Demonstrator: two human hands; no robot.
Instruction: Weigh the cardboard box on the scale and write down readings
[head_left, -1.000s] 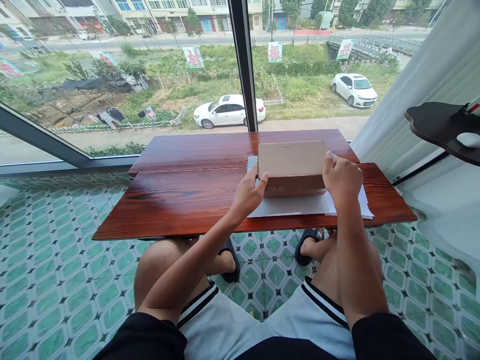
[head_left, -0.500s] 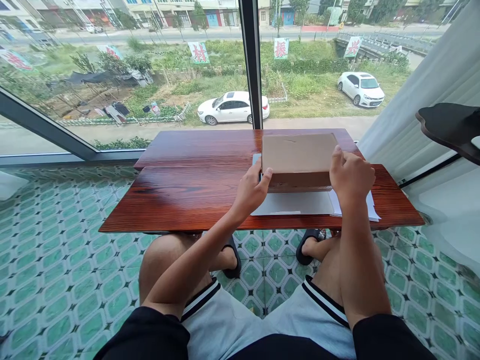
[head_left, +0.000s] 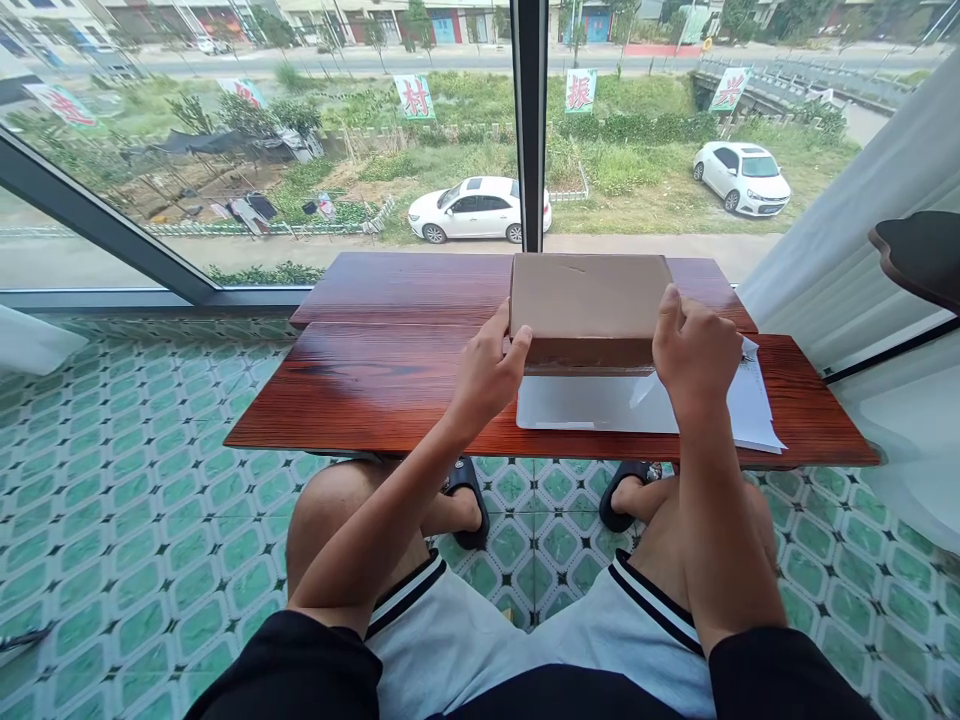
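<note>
Between my two hands is a brown cardboard box (head_left: 589,300), held level above the table. My left hand (head_left: 491,370) grips its left end, thumb on the near left corner. At the right end my right hand (head_left: 694,345) is closed on the box, its fingertips hidden behind the edge. Beneath the box lies a flat silver-grey panel, like a closed laptop (head_left: 585,405), partly covered by the box. White paper sheets (head_left: 757,400) lie at the panel's right side, partly behind my right wrist.
The reddish-brown wooden table (head_left: 360,380) stretches left of the box. Past its far edge stands a window with a dark upright frame (head_left: 531,130). A white curtain (head_left: 832,220) and a dark wooden piece (head_left: 919,255) are on the right. My knees are against the near side.
Both hands have shifted the box slightly left relative to the table, and more of the panel and papers shows. The whole view has swung a little, moving the table rightward.
</note>
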